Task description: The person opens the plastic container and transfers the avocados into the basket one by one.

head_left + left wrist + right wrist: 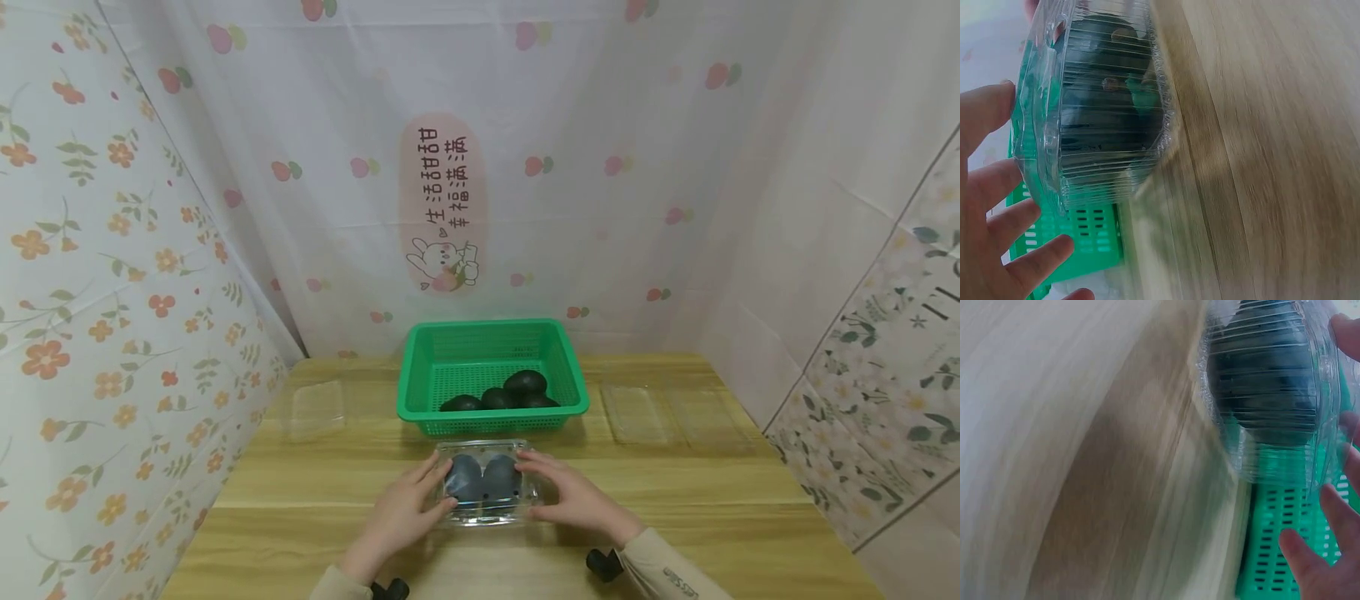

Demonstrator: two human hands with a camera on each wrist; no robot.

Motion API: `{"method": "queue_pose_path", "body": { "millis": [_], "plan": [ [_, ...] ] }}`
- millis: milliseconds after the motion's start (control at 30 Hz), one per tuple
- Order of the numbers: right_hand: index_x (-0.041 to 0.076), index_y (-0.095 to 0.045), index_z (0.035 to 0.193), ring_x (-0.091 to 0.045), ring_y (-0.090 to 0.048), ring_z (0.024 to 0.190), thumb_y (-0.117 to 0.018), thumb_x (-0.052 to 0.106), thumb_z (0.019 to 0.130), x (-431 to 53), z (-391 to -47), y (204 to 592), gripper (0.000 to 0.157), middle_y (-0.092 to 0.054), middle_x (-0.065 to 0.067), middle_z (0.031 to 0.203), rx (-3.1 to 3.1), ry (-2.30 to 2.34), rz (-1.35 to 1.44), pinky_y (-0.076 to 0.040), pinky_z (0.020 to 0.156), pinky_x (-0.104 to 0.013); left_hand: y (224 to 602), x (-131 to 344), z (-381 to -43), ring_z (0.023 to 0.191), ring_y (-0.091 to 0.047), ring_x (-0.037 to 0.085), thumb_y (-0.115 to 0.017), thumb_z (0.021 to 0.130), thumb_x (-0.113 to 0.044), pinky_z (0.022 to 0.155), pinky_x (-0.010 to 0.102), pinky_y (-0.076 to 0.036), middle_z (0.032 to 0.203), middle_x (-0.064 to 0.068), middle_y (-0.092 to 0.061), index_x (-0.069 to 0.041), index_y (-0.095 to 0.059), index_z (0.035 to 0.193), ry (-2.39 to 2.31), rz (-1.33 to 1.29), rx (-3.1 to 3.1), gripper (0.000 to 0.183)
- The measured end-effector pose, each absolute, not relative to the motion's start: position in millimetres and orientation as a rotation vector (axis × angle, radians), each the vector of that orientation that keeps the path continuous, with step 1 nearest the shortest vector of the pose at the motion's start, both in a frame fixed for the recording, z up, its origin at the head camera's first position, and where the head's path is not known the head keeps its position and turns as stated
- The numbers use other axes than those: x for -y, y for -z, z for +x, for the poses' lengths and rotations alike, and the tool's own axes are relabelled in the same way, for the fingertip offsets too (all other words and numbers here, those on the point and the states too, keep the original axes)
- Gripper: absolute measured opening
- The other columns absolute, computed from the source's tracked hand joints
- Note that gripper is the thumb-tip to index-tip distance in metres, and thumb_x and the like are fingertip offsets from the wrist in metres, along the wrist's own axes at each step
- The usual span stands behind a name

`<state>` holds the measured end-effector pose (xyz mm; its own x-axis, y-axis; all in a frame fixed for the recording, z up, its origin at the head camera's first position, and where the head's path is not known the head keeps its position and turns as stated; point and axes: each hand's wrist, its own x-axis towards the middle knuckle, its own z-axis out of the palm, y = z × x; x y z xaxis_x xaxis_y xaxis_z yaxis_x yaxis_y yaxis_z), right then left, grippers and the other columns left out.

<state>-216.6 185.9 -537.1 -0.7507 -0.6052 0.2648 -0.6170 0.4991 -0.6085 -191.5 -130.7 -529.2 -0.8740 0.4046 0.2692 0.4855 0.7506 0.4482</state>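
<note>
A clear plastic clamshell box point(483, 515) sits on the wooden table, its lid over dark avocados point(463, 479). At its left side my left hand point(405, 504) holds the rim, thumb near the front corner and fingers farther back. Opposite it, my right hand point(573, 497) holds the right side, with fingertips reaching onto the lid's edge. Both wrist views show fingers spread along the box's rim, with some fingertips off it. Through the ribbed wall an avocado point(1100, 119) shows a brown stem end.
Behind the box stands a green basket point(491, 423) with several loose avocados point(525, 382) at its near side. One clear plastic tray point(318, 406) lies at the table's left, and more clear trays point(637, 414) lie at the right. Patterned curtains point(585, 250) enclose the table.
</note>
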Motion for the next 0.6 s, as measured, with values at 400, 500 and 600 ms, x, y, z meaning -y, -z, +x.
{"method": "queue_pose_path", "body": {
  "millis": [400, 500, 600],
  "plan": [
    [0.013, -0.062, 0.128, -0.041, -0.036, 0.134, -0.077, 0.044, 0.079, -174, -213, 525, 0.061, -0.045, -0.012, 0.145, 2.716, -0.824, 1.056, -0.032, 0.101, -0.067, 529, 120, -191, 0.124, -0.048, 0.042, -0.057, 0.093, -0.051, 0.096, 0.06, -0.042, 0.147, 0.014, -0.043, -0.012, -0.053, 0.14, 0.79, -0.683, 2.82, 0.062],
    [0.019, -0.063, 0.128, -0.038, -0.033, 0.137, -0.075, 0.051, 0.079, -159, -212, 520, 0.06, -0.045, -0.009, 0.146, 2.756, -0.696, 1.066, -0.026, 0.102, -0.069, 529, 118, -191, 0.124, -0.048, 0.042, -0.058, 0.093, -0.05, 0.095, 0.061, -0.043, 0.147, 0.013, -0.043, -0.012, -0.053, 0.14, 0.792, -0.676, 2.818, 0.061],
    [0.023, -0.06, 0.133, -0.033, -0.031, 0.139, -0.073, 0.051, 0.08, -145, -211, 517, 0.061, -0.043, -0.006, 0.148, 2.794, -0.585, 1.113, -0.019, 0.104, -0.072, 528, 116, -191, 0.125, -0.048, 0.041, -0.059, 0.093, -0.049, 0.096, 0.06, -0.042, 0.147, 0.013, -0.043, -0.011, -0.053, 0.14, 0.805, -0.686, 2.818, 0.06]
  ]
}}
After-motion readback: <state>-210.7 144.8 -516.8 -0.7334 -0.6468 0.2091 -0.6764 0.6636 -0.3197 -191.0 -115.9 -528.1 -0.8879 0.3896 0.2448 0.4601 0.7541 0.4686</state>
